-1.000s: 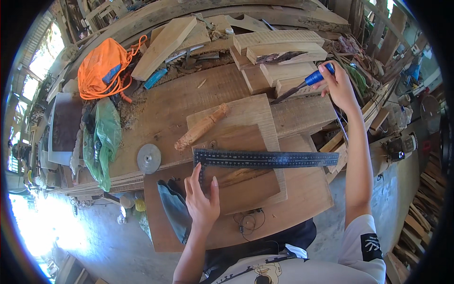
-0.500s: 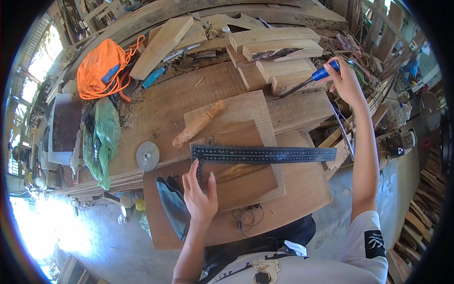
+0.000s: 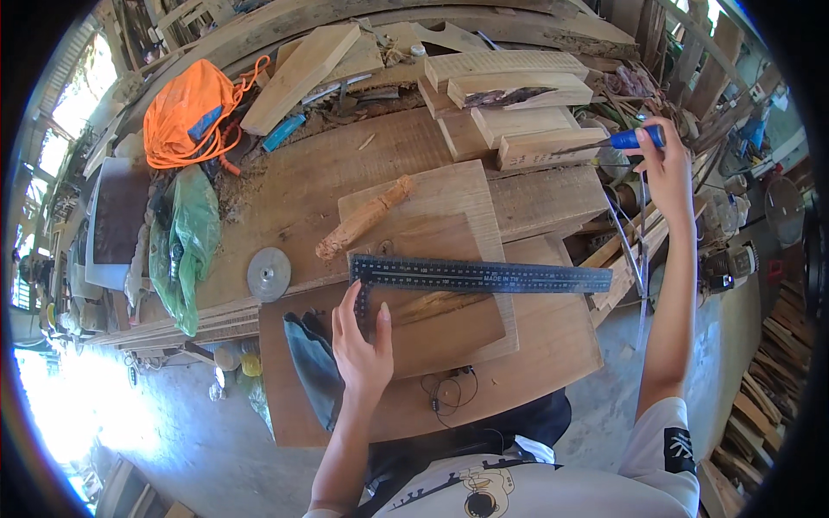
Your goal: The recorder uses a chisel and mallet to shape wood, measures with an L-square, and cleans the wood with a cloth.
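A dark carpenter's square [image 3: 484, 274] lies across a flat wooden board [image 3: 449, 328], its long arm running to the right. My left hand [image 3: 363, 345] is at its corner, with the thumb and fingers on either side of the short arm. Off to the right, my right hand [image 3: 667, 168] grips the blue handle of a chisel [image 3: 635, 138]. Its thin dark blade points left, in front of the end of a stacked wood block [image 3: 544, 148]; whether it touches cannot be made out. A rough carved wooden stick [image 3: 367, 216] rests on the board's far left part.
More wood blocks [image 3: 518, 65] are stacked at the back. Left on the bench are a grey metal disc [image 3: 269, 274], a green plastic bag [image 3: 194, 242] and an orange bag with cord [image 3: 186, 112]. A dark cloth [image 3: 311, 367] and a thin black cable [image 3: 449, 393] lie near me.
My right hand has moved right and a little nearer with the chisel, whose blade now lies flatter. My left hand stays on the square; the view has shifted slightly.
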